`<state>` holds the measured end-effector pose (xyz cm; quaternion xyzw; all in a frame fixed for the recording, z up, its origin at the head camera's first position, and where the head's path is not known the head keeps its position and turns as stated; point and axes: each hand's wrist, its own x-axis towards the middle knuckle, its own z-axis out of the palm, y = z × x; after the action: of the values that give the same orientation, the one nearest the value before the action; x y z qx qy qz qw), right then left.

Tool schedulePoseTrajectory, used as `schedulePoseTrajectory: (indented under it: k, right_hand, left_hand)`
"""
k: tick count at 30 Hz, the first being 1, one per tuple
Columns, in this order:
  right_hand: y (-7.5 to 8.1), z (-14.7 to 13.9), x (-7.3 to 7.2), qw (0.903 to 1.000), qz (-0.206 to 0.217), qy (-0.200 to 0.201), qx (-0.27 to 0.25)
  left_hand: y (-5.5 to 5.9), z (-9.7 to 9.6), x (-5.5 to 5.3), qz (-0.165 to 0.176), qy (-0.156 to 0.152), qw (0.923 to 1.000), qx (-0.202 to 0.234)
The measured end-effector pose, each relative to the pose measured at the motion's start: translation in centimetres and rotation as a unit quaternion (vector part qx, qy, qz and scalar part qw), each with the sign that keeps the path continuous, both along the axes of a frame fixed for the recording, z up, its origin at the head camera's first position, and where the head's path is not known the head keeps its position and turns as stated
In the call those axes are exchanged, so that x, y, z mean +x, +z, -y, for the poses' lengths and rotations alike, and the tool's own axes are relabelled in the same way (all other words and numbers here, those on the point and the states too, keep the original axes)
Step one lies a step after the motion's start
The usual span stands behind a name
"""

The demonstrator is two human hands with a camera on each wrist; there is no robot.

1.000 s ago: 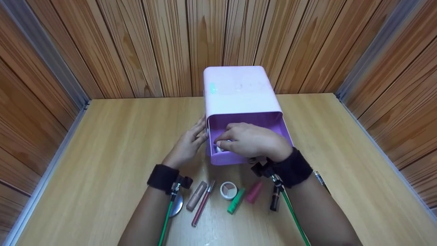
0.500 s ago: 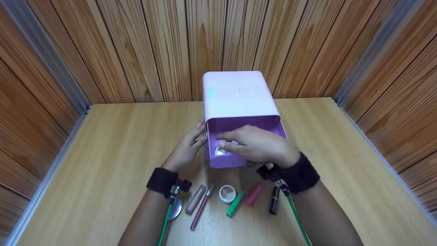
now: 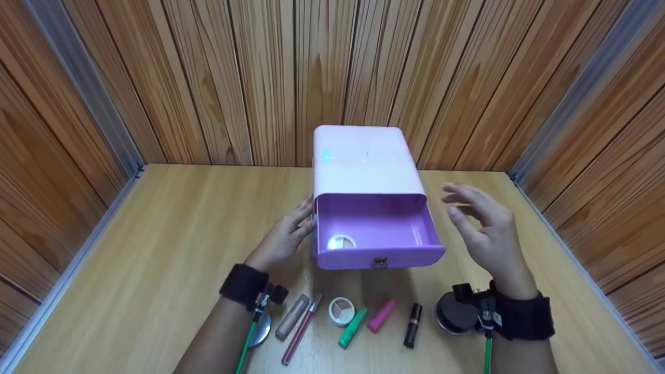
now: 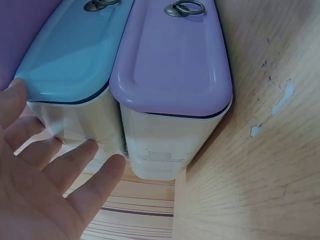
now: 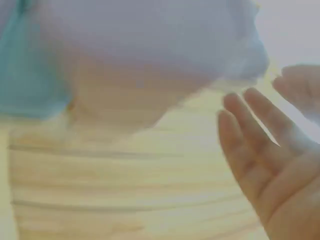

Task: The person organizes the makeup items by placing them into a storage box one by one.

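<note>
A small drawer cabinet (image 3: 366, 161) with a pale pink top stands in the middle of the table. Its purple top drawer (image 3: 410, 257) is pulled out, and a round white-rimmed compact (image 3: 341, 241) lies in the drawer's front left corner. My left hand (image 3: 283, 236) rests against the cabinet's left side with fingers spread; in the left wrist view its fingertips touch the side of the blue-fronted drawer (image 4: 75, 55), beside a purple-fronted drawer (image 4: 172, 60). My right hand (image 3: 488, 234) hovers right of the cabinet, fingers loosely bent, holding nothing.
In front of the cabinet lie a grey-brown tube (image 3: 292, 317), a slim red pencil-like tube (image 3: 301, 332), a three-section powder pot (image 3: 342, 311), a green tube (image 3: 353, 328), a pink tube (image 3: 381, 316) and a black tube (image 3: 413, 326). A round black-topped container (image 3: 456, 313) sits by the right wrist. Wooden walls enclose the table.
My right hand has come out of the drawer and moved right, leaving the compact inside. My left hand stays at the cabinet's side. The head view has tilted up a little.
</note>
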<state>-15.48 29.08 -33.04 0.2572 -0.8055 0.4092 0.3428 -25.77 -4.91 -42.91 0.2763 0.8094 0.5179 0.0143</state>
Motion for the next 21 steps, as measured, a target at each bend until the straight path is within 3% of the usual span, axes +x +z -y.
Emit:
schedulePoseTrajectory:
  k: [3, 6, 11, 15, 21]
  right_hand:
    - [-1.9, -1.1, -0.4, 0.9951, 0.055, -0.053, -0.064]
    - [-4.3, -1.5, -1.2, 0.9824, 0.145, -0.078, -0.088]
    - [-7.7, -1.4, -3.2, 0.9591, 0.266, -0.031, -0.091]
    - [-9.2, -0.5, -4.5, 0.9478, 0.296, 0.025, -0.117]
    - [-11.1, 2.0, -6.0, 0.9462, 0.285, 0.076, -0.133]
  left_hand:
    - [0.2, 0.3, -0.2, -0.004, -0.012, 0.9999, 0.0]
    - [0.2, 0.8, -0.2, -0.004, -0.019, 0.9998, 0.001]
    - [0.2, 1.5, 0.0, 0.0, -0.017, 0.9998, 0.01]
    - [0.3, 2.0, 0.1, 0.019, -0.013, 0.9994, 0.026]
    - [0.1, 3.8, 0.8, 0.048, 0.008, 0.9976, 0.049]
